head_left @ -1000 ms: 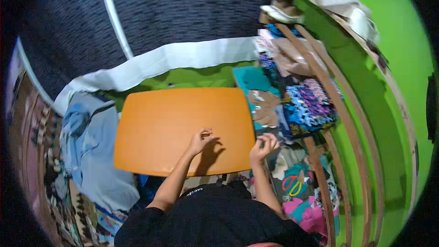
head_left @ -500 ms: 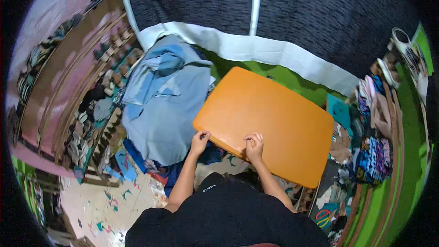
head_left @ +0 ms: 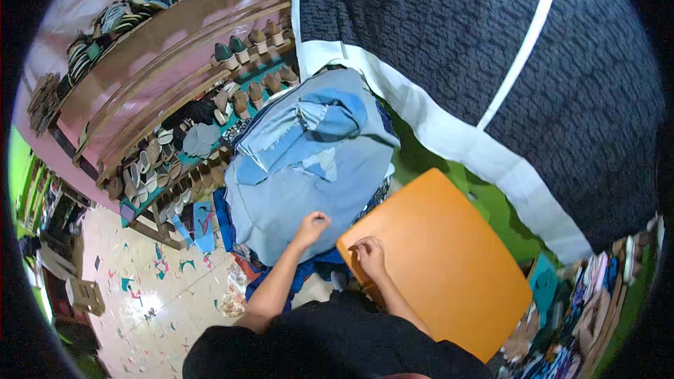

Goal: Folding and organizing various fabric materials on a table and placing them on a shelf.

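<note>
My left hand (head_left: 311, 231) is raised in front of a large mound of blue-grey denim fabric (head_left: 295, 196), its thumb and fingers curled toward each other. Whatever it may pinch is too small to make out. Over the near left corner of an orange table (head_left: 442, 260) is my right hand (head_left: 370, 255), its fingers bent and drawn together. I cannot tell what, if anything, lies in them. On top of the mound a lighter blue denim piece (head_left: 302, 126) with frayed edges is bunched up.
Wooden racks of shoes (head_left: 256, 95) stand along the pink wall at left. Coloured scraps (head_left: 161, 267) litter the tiled floor. A dark curtain (head_left: 435, 42) with white trim hangs behind the table. Folded patterned cloth (head_left: 583, 295) is stacked at right.
The view has swung left, so the table appears lower and further right. My left hand has left the table edge for the denim mound; my right hand is nearer the table's left corner.
</note>
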The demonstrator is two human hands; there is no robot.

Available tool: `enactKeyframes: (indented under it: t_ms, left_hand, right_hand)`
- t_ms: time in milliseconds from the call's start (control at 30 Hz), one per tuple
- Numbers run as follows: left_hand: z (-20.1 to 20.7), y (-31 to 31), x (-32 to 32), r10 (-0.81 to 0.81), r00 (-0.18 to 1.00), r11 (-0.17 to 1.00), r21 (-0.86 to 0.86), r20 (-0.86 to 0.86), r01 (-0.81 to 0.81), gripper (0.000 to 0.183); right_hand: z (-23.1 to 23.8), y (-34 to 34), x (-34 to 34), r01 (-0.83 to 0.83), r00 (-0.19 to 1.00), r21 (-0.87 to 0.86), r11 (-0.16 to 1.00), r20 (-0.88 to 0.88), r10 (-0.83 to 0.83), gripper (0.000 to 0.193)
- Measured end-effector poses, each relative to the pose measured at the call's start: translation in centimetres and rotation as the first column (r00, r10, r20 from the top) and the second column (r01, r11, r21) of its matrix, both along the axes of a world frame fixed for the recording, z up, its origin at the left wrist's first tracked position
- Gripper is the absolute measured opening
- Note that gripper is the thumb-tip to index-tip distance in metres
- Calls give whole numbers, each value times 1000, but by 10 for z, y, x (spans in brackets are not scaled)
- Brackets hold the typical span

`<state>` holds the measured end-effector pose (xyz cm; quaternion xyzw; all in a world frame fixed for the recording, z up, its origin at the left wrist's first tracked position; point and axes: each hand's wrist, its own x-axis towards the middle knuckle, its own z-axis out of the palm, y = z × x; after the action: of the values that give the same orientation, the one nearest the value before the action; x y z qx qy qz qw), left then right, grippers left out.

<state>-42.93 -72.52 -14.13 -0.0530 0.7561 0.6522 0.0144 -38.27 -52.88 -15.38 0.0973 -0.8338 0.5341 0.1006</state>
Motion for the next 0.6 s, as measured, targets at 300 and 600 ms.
enactKeyframes:
  t_ms: [300,600]
  left_hand:
    - [69,-4,-211,244,640,559,-433,-729,-707,41]
    - [72,-31,-247,116,962,555,-787,-247,-269,39]
  right_hand:
    - [-24,33,-96,-33,990,-172,984,128,56,11]
    - [-48,74,-55,208,949,-303,930,291,-117,10]
